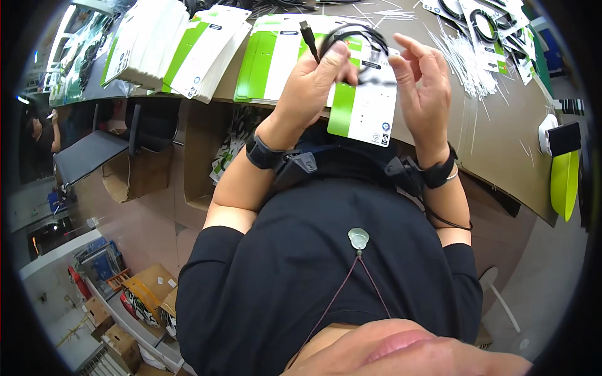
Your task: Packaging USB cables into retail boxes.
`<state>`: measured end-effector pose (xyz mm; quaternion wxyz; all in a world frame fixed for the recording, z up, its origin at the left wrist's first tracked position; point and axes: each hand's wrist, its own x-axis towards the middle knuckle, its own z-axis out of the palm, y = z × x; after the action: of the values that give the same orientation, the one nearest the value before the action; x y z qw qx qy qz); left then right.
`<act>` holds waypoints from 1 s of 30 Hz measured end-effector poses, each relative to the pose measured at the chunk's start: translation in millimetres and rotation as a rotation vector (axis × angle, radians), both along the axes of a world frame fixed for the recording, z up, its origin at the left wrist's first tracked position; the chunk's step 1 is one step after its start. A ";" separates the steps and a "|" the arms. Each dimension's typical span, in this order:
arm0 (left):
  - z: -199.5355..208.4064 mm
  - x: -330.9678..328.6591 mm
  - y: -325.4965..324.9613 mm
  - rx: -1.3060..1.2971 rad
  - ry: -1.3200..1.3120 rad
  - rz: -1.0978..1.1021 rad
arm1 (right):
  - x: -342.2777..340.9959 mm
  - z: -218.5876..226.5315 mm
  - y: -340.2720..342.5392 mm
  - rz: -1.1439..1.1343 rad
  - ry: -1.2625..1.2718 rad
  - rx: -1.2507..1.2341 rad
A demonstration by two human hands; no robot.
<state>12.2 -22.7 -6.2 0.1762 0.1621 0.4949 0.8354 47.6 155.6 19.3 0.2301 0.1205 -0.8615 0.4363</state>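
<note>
A coiled black cable (357,32) is gripped in my left hand (311,84), thumb on top, with its plug (308,37) standing up beside the thumb. Under the coil, a white and green packaging card (367,116) juts past the near table edge; whether my left fingers also hold it cannot be told. My right hand (426,81) is raised just right of the coil, palm turned inward, fingers bent but apart. Nothing shows between its fingers. Behind my left hand lies a pile of similar cards (266,53) on the table.
Further left on the table (495,135) are thick stacks of cards (147,44). Loose white ties (467,62) spread at right, near carded black cables (486,25). A yellow-green object (565,185) sits at the right edge. Below left are a chair (94,153) and a cardboard box (138,172).
</note>
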 end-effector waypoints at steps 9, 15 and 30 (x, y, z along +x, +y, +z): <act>16.4 -2.0 31.1 -0.206 0.030 -0.085 | -20.4 -13.4 9.9 0.300 -0.188 -1.084; 16.9 16.0 15.4 -0.107 0.021 -0.061 | -11.4 -14.0 7.4 0.374 -0.427 -1.114; 12.7 1.0 14.0 0.338 -0.354 -0.468 | 12.4 4.9 12.6 0.478 -0.548 -1.336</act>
<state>13.2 -8.8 6.5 0.4169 0.1504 0.2603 0.8578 60.0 168.3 24.2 -0.0689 0.0260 -0.3911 0.9174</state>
